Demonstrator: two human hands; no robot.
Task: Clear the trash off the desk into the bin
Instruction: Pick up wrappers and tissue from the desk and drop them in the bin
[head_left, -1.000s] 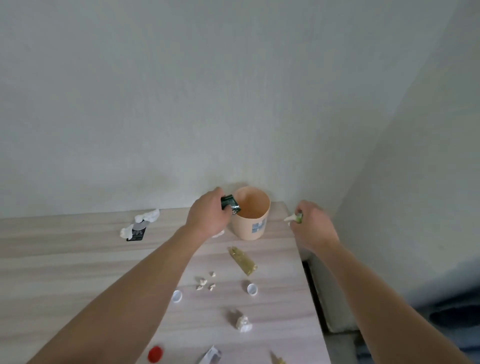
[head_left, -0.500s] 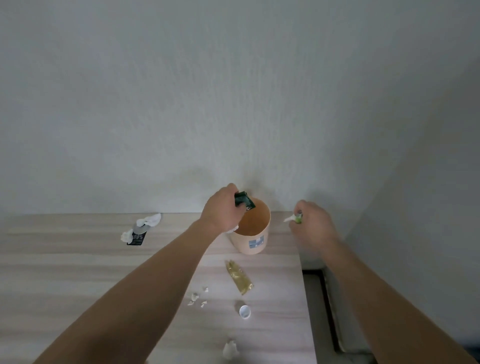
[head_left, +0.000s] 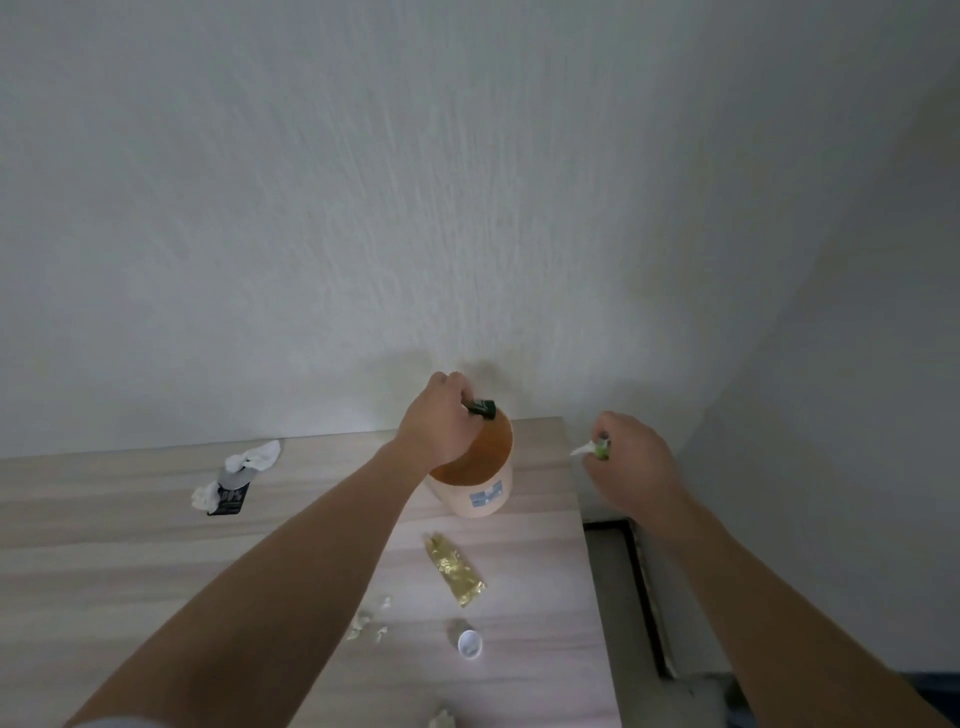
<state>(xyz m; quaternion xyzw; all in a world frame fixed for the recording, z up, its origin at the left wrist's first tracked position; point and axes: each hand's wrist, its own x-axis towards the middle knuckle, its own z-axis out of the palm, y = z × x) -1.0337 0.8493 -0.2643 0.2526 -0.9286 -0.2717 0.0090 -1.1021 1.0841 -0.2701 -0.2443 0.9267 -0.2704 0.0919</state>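
A peach-coloured bin (head_left: 480, 496) with a blue label stands at the desk's far right corner, by the wall. My left hand (head_left: 439, 423) hovers over its mouth and pinches a dark green wrapper (head_left: 482, 408) above the opening. To the bin's right, past the desk edge, my right hand (head_left: 626, 465) grips a small white and green scrap (head_left: 595, 448). On the wooden desk (head_left: 130, 571) lie a gold wrapper (head_left: 456, 569), a white bottle cap (head_left: 469, 644), small paper crumbs (head_left: 370, 621) and crumpled tissue with a black packet (head_left: 235, 480).
Another bit of crumpled paper (head_left: 441, 719) peeks in at the bottom edge. White walls meet in a corner behind the bin. The desk's right edge drops to a gap with a dark strip (head_left: 644, 597) along the floor.
My left hand has risen with the dark wrapper from the bin's left rim to above its mouth. The view has tilted up, so nearer trash dropped out of sight. My right hand barely moved.
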